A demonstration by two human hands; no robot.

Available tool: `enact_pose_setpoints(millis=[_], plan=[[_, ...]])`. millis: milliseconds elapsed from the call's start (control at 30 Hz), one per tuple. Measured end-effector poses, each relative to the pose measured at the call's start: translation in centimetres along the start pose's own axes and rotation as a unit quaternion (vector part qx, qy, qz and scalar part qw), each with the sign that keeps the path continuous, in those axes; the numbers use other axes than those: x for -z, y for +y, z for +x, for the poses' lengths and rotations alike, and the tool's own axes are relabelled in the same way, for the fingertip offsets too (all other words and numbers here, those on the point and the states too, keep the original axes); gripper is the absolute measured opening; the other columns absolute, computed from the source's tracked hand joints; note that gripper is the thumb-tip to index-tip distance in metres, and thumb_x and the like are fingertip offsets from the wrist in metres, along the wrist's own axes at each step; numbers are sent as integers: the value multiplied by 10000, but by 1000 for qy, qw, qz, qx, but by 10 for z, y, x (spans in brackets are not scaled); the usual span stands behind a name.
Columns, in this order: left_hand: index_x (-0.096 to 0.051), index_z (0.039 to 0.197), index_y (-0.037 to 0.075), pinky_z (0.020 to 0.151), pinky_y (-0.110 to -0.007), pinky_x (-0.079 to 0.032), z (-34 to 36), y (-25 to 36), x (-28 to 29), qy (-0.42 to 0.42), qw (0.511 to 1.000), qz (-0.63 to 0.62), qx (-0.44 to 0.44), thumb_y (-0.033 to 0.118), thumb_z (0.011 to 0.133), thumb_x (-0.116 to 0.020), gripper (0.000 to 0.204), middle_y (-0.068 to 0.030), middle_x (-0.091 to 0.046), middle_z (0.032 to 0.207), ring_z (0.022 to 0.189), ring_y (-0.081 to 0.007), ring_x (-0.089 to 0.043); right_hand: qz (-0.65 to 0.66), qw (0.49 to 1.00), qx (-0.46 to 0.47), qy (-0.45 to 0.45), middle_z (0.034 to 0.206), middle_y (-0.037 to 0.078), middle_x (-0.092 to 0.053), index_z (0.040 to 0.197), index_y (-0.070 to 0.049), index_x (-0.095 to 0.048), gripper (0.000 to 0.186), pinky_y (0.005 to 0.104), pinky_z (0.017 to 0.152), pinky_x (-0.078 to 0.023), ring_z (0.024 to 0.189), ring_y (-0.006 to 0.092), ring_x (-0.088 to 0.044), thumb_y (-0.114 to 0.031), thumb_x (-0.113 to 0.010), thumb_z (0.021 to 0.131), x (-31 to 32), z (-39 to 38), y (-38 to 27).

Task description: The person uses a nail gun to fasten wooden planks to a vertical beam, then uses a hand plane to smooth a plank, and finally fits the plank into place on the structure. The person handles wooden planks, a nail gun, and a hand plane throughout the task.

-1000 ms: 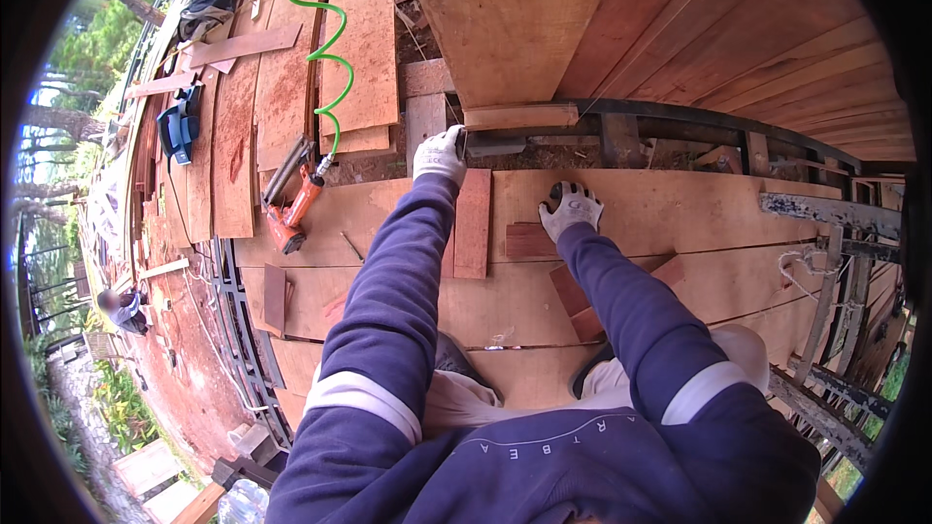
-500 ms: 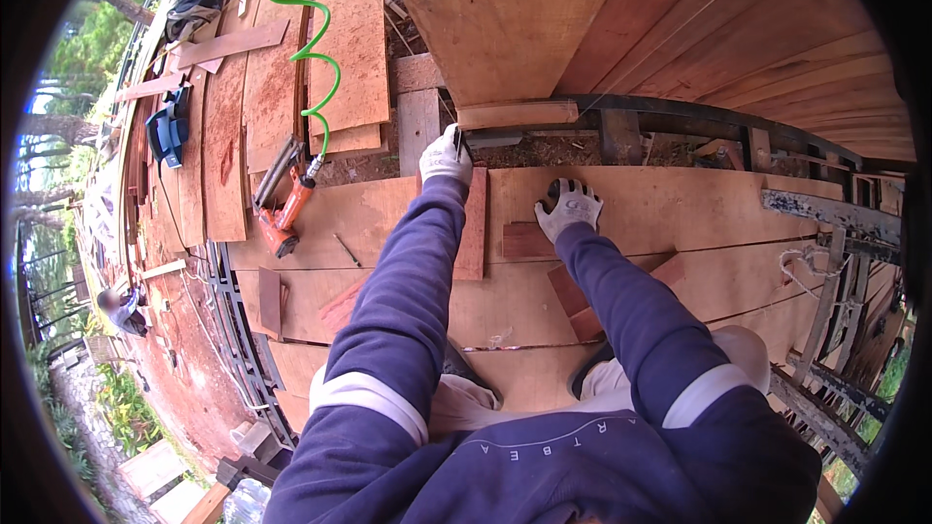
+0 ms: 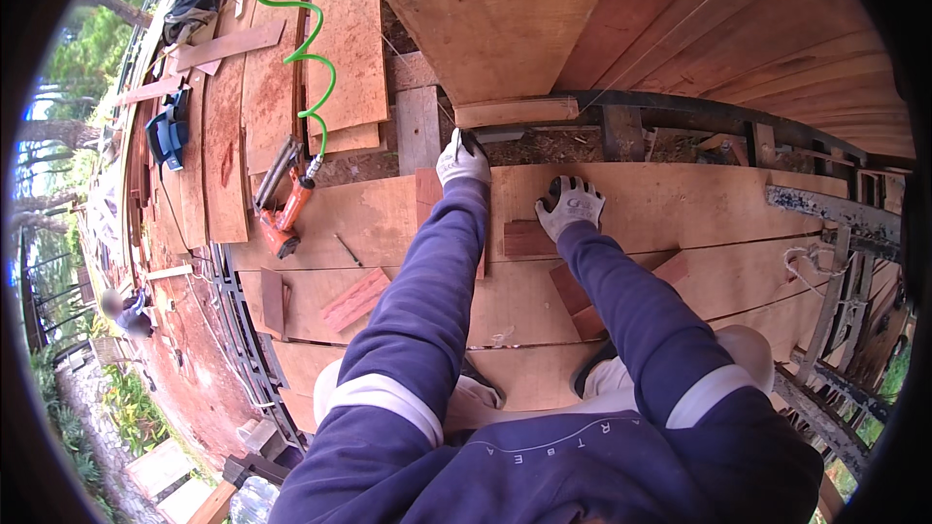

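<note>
My left hand (image 3: 464,159), in a pale glove with dark parts, reaches to the far edge of the plank platform (image 3: 631,196), just below a wood strip (image 3: 516,113) at the foot of the board wall. Its fingers are drawn together; what they pinch, if anything, is too small to make out. A reddish board (image 3: 426,196) lies partly under that arm. My right hand (image 3: 571,208), gloved alike, rests on the platform with fingers spread, beside a short reddish wood block (image 3: 527,239). The dark patch by its thumb is unclear.
An orange nail gun (image 3: 285,213) with a coiled green hose (image 3: 313,58) lies left. Wood offcuts (image 3: 353,300) and a thin pointed tool (image 3: 348,249) are scattered nearby. The board wall (image 3: 505,19) rises ahead, above a gap. Rope (image 3: 811,257) hangs right. A person (image 3: 129,312) is far left.
My left hand and forearm have shifted slightly right, uncovering more of the offcut to the left. My right hand has stayed almost in place, its fingers a little more spread.
</note>
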State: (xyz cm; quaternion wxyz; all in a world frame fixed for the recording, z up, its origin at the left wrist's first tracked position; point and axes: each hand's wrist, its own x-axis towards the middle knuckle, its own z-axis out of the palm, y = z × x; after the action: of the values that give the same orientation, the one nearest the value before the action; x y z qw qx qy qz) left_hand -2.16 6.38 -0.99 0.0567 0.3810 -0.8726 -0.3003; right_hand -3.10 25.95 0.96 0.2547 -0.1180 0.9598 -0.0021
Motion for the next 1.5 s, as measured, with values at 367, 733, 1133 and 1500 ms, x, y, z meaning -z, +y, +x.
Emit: enact_pose_setpoints(millis=[367, 733, 1133, 1500], plan=[[-626, 1142, 58, 890, -465, -479, -14, 23, -7, 23, 993, -95, 65, 208, 930, -493, 292, -234, -665, 1046, 984, -404, -627, -26, 999, 25, 7, 1362, 128, -489, 1351, -134, -482, 657, 523, 1010, -362, 1252, 320, -470, -501, -587, 816, -3, 1, 1], [-690, 958, 8, 825, -430, -507, 0, 28, -16, 7, 976, -192, 105, 189, 920, -473, 285, -213, -689, 941, 919, -372, -658, -27, 999, 44, -5, 1366, 130, -488, 1360, -137, -489, 655, 531, 1007, -357, 1270, 321, -457, -482, -592, 813, -1, -2, 2], [-737, 866, 65, 610, -369, -539, 42, -9, 79, -215, 950, -211, 87, 162, 875, -478, 277, -122, -690, 719, 615, -240, -665, -22, 999, 37, 2, 1410, 141, -448, 1421, -141, -438, 710, 543, 1042, -341, 1303, 325, -434, -497, -581, 823, -1, -2, 3], [-703, 960, 107, 796, -338, -522, 49, -56, 36, -99, 977, -184, -48, 110, 895, -511, 203, -134, -704, 909, 848, -256, -680, -38, 998, 33, -35, 1455, 116, -421, 1430, -145, -423, 709, 525, 1045, -341, 1315, 309, -431, -519, -551, 841, 8, -5, -1]])
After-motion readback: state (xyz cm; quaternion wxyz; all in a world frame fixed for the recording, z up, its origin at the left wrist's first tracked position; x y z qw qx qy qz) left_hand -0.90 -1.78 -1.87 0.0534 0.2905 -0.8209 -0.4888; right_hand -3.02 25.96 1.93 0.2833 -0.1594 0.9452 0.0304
